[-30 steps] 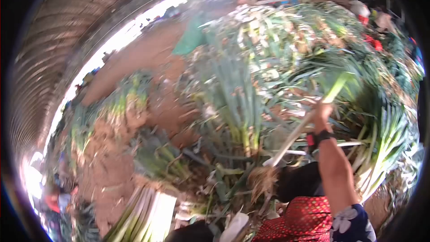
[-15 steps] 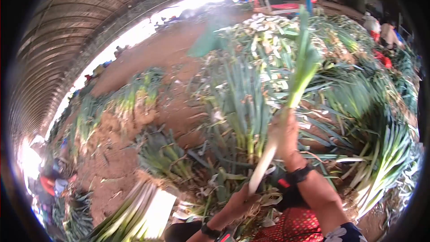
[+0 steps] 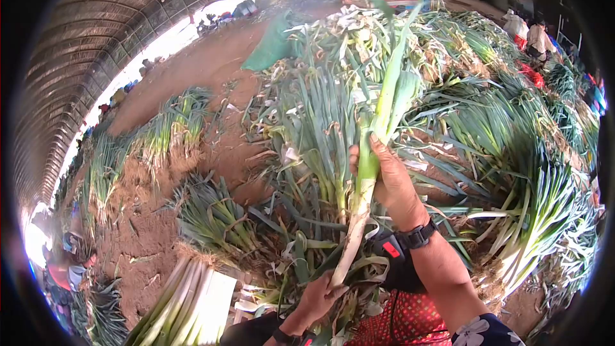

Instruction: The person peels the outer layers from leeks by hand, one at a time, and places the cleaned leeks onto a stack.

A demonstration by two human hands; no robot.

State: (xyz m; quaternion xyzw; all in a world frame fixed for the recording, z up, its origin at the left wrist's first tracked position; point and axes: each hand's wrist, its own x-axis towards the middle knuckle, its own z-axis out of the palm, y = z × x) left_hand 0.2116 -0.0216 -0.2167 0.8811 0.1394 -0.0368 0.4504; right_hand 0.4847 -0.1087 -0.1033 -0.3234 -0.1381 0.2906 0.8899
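Note:
A long leek [image 3: 355, 227] stands slanted in front of me, its white stalk low and its green leaves fanning out above. My left hand [image 3: 320, 296] is closed round the bottom end of the stalk, so the root end is mostly hidden. Higher up, where white turns to green, my right hand [image 3: 392, 182] grips the same leek, thumb in front. Just behind it rises a clump of upright leeks [image 3: 323, 147]. At the lower left, near my left hand, lies a bundle of trimmed leeks [image 3: 170, 307] with pale stalks beside a white board [image 3: 218, 304].
A large heap of leeks [image 3: 538, 218] spreads along the right. More bunches [image 3: 221, 221] lie on the bare soil [image 3: 154, 230] at left, and a green net or sheet [image 3: 269, 45] lies farther back. People [image 3: 541, 41] are at the far right. A curved roof [image 3: 96, 57] arches overhead.
The view has shifted, so the surroundings sit slightly lower left. Both hands, still on the leek, have moved left in view. The leaves at its top have spread and now show sharper.

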